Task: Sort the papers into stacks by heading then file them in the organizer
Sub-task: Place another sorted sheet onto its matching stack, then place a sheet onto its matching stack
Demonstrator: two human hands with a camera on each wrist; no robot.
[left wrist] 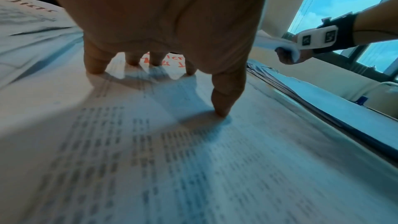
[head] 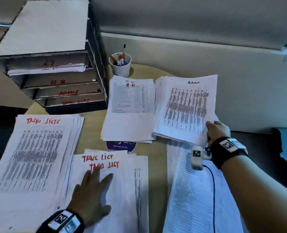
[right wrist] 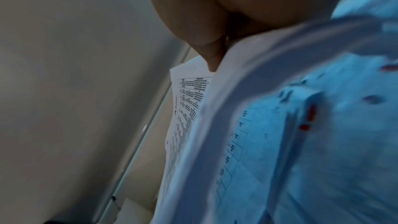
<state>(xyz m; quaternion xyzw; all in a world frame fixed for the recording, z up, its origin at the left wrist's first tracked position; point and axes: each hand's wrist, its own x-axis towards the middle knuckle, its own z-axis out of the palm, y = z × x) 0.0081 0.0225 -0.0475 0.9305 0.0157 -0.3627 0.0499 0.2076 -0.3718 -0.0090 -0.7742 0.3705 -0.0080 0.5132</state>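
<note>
Printed sheets lie in piles on the round table. A "Task List" stack [head: 33,148] sits at the left, an "H.R" stack [head: 129,108] in the middle and an "Admin" stack [head: 186,106] at the right. My left hand [head: 92,190] presses spread fingertips [left wrist: 221,108] flat on loose "Task List" sheets [head: 122,190] near the front. My right hand [head: 215,130] pinches the near right corner of the Admin sheets [right wrist: 237,108], lifting it a little. The cardboard organizer [head: 55,64] stands at the back left with slots marked H.R, Admin and Task List.
A white cup of pens [head: 120,64] stands behind the H.R stack. More sheets [head: 198,190] lie under my right forearm. A purple round sticker [head: 121,146] shows on the tabletop. A grey partition wall [head: 206,47] runs behind the table.
</note>
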